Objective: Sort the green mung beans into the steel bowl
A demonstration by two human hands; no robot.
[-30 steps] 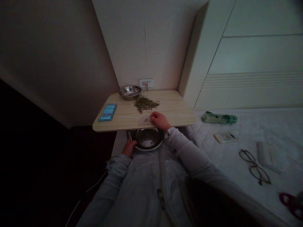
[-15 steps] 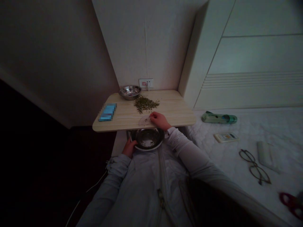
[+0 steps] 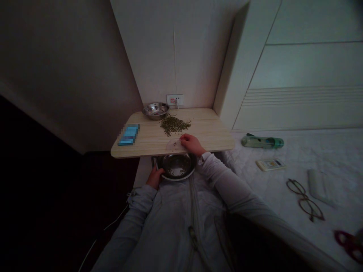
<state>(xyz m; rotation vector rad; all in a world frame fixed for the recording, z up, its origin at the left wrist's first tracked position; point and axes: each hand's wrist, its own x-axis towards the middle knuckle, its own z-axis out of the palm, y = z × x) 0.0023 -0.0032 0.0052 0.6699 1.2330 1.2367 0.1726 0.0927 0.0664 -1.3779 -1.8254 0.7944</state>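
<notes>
My left hand (image 3: 155,177) is closed on the left rim of a metal bowl (image 3: 178,162) below the table's front edge. A few small green beans lie in the bottom of that bowl. My right hand (image 3: 191,144) pinches the right side of a thin, clear round plastic piece (image 3: 171,145) at the front of the tabletop. A few small dark bits rest on the plastic. Just beyond it, a pile of green beans (image 3: 173,124) is spread over the wooden table (image 3: 210,128).
A second metal bowl (image 3: 155,110) stands at the back left, near a wall socket (image 3: 175,99). A blue-screened phone (image 3: 129,135) lies at the left. On the bed at right are a green bottle (image 3: 262,141), a pale phone (image 3: 270,164), glasses (image 3: 304,198) and red-handled scissors (image 3: 348,241).
My right fingers have shifted very slightly at the edge of the clear plastic piece. My left hand and the bowl stay where they were.
</notes>
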